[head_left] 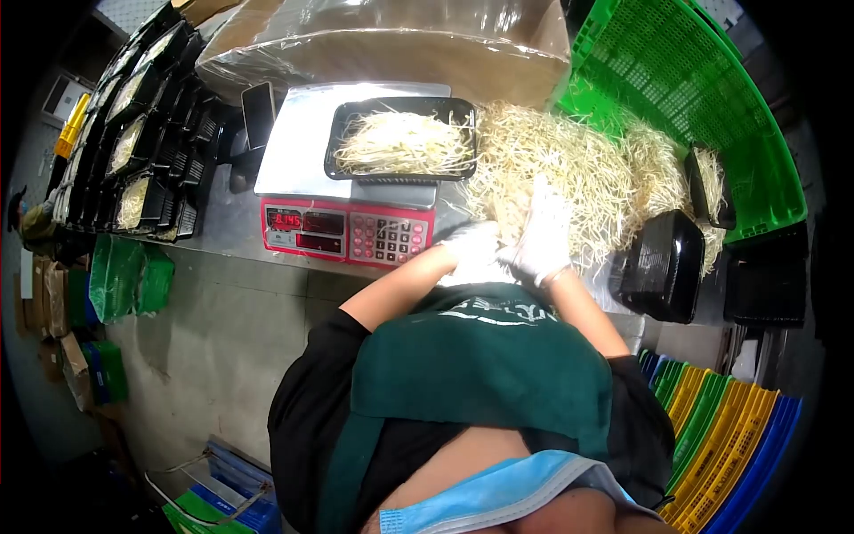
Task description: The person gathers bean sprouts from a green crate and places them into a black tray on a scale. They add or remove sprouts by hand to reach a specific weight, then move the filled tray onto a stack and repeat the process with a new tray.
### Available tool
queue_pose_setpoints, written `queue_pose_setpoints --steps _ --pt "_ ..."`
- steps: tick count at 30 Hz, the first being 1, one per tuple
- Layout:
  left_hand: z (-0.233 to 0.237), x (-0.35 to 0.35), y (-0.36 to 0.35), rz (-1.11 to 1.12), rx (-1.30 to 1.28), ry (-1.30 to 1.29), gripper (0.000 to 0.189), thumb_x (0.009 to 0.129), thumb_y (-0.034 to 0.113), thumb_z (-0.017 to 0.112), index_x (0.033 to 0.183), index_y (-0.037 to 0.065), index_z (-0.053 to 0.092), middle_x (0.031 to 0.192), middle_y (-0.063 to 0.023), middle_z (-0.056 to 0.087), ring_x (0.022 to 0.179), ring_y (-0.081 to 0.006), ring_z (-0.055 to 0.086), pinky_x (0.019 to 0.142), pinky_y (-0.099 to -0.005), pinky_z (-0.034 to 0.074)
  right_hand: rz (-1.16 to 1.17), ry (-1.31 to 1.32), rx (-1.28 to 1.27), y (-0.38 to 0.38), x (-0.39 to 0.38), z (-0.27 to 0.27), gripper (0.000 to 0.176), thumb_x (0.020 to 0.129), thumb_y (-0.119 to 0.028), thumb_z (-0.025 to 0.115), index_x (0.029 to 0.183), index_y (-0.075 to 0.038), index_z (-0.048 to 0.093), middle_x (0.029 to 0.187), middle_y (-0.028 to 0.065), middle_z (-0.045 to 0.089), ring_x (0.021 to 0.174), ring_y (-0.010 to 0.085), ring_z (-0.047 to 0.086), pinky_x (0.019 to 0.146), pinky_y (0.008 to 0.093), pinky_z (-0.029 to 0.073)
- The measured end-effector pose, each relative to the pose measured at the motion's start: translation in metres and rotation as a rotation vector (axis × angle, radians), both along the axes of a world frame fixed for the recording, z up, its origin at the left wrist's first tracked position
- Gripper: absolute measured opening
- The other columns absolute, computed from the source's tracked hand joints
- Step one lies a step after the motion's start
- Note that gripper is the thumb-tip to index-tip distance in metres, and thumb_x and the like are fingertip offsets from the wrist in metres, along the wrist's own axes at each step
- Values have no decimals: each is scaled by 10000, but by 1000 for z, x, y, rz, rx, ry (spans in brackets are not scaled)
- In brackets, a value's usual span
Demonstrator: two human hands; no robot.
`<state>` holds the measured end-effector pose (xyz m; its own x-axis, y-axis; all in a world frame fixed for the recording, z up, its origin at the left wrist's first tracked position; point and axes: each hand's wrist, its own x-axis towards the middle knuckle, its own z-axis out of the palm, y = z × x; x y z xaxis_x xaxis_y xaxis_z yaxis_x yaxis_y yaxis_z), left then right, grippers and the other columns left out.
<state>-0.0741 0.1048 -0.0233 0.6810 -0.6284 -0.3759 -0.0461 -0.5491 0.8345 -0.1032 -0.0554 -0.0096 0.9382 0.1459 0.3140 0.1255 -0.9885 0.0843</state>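
A loose heap of pale bean sprouts lies on the metal table. My right hand, in a white glove, is at the near edge of the heap with its fingers stretched out along the sprouts. Close beside it is my gloved left hand; glare blurs its fingers, and a few sprouts show between the two hands. Left of the heap, a black tray filled with sprouts rests on the plate of a red-framed digital scale, whose red display is lit.
Stacked black trays of sprouts stand at the left, near a phone. A green crate is tipped behind the heap. Black trays stand at the right. Coloured crates are stacked below; a clear plastic-lined box stands behind.
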Motion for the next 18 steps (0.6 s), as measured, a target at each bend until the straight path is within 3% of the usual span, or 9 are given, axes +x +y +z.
queue_pose_setpoints --steps 2,4,5,7,10,12,13,14,18 --pt "-3 -4 5 -44 118 -69 307 946 211 449 1186 35 525 1117 -179 607 1029 -330 585 881 -374 462 0 125 107 -7 14 -3 1343 524 -482 846 1453 43 30 1262 234 535 1133 337 552 942 339 458" --pt "-5 -9 26 -208 -103 -697 345 962 207 439 1256 33 486 1168 -178 594 1081 -309 579 940 -334 445 -5 357 332 -28 43 -1 1253 536 -393 847 1450 34 104 1201 219 579 1081 316 585 920 326 473" --pt "100 -21 33 -199 152 -462 313 962 189 443 1209 23 539 1172 -160 607 1123 -278 573 974 -317 433 -8 466 445 -40 57 2 1210 542 -348 847 1449 29 141 1171 212 601 1055 306 601 910 320 481" --pt "86 -27 65 -82 -102 -481 287 957 155 449 1177 13 568 1159 -166 616 1115 -279 582 973 -331 438 82 517 763 -59 64 -9 1129 532 -280 852 1431 28 241 1120 232 618 1010 334 614 899 346 490" --pt "98 -8 120 115 -532 -714 227 916 22 500 1099 -27 625 1100 -189 639 1056 -288 618 942 -371 469 25 392 641 -47 49 -11 1161 512 -283 865 1435 29 233 1165 243 589 1060 346 585 932 346 467" --pt "128 14 136 369 -588 -707 318 868 -96 512 1176 -48 574 1131 -187 628 1030 -277 627 936 -349 476 28 372 552 -34 43 -11 1241 485 -312 882 1446 25 173 1217 245 546 1097 355 557 961 368 441" --pt "120 42 149 300 -305 -1102 322 901 -55 487 1218 -45 544 1160 -190 612 1063 -271 610 946 -348 470 10 347 461 -29 39 -11 1321 459 -342 899 1456 21 113 1269 247 503 1133 364 530 989 389 415" --pt "101 62 150 350 -575 -492 381 923 50 514 1296 -19 484 1262 -200 548 1164 -274 549 985 -347 437 -11 319 369 -28 37 -11 1403 432 -371 917 1467 17 52 1321 250 460 1170 373 503 1017 410 389" --pt "110 92 138 -260 271 -967 552 938 316 508 1406 59 369 1417 -182 406 1312 -328 388 1075 -402 319 165 348 581 -44 50 -14 1430 436 -416 918 1451 50 24 1306 282 442 1205 382 464 1041 407 358"
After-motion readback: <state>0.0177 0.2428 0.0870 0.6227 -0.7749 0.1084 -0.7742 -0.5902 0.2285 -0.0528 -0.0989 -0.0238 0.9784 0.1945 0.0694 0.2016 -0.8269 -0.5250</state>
